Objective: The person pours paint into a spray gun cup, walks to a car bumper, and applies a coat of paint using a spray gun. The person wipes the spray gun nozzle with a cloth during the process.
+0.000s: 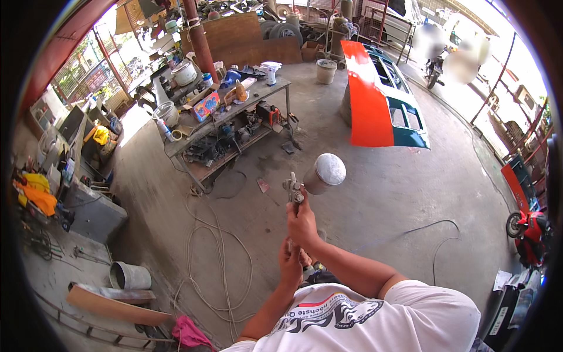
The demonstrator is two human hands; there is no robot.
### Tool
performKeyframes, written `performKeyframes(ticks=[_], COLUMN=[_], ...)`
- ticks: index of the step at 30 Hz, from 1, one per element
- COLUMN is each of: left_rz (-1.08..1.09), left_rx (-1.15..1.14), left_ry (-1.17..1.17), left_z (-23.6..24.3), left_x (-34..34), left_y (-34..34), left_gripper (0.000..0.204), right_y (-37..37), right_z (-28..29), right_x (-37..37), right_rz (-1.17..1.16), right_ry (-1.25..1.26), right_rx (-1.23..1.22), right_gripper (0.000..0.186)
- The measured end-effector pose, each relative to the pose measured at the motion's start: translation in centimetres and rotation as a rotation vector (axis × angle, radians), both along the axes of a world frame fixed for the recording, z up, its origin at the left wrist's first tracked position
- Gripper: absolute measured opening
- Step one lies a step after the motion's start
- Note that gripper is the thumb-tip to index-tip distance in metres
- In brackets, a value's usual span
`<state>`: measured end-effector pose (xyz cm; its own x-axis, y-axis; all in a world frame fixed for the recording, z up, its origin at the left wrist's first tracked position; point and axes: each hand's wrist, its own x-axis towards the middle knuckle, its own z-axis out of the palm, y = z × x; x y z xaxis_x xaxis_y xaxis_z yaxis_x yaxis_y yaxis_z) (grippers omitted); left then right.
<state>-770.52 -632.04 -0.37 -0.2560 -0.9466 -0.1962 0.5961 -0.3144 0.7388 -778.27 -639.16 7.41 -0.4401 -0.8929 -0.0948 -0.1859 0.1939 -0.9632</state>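
Observation:
In the head view my right hand (pixel 302 223) is closed round the grip of a metal spray gun (pixel 293 186), which has a large silver cup (pixel 325 173) on its right side. Just below, my left hand (pixel 290 258) is closed on the gun's lower end; the exact part it grips is partly hidden. Both hands are out in front of me at chest height, over the concrete floor.
A cluttered metal workbench (pixel 264 91) stands ahead-left. An orange and teal body panel (pixel 369 117) is propped ahead-right. Looped hoses (pixel 220 258) lie on the floor. A bucket (pixel 120 276) and ladder (pixel 105 337) lie lower left; a red motorcycle (pixel 531 240) stands far right.

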Motion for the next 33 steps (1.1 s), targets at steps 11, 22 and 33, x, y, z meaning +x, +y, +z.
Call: performKeyframes(ticks=[11, 22, 33], left_rz=[-0.631, -0.237, 0.116], left_rx=[-0.282, -0.462, -0.877], left_ry=[-0.983, -1.022, -1.406], left_z=[-2.2, -4.1, -11.0], left_x=[-5.8, -13.8, -32.9], left_y=[-34.6, -77.2, -140.6], left_gripper=[0.047, 0.025, 0.054], right_y=[-28.8, -53.3, -77.7], right_z=[-7.6, -13.8, -22.8], right_x=[-14.1, -24.6, -29.6], right_rz=[0.008, -0.227, -0.506], right_ry=[0.007, -0.064, 0.104], right_rx=[-0.057, 0.052, 0.16], right_gripper=[0.059, 0.05, 0.044])
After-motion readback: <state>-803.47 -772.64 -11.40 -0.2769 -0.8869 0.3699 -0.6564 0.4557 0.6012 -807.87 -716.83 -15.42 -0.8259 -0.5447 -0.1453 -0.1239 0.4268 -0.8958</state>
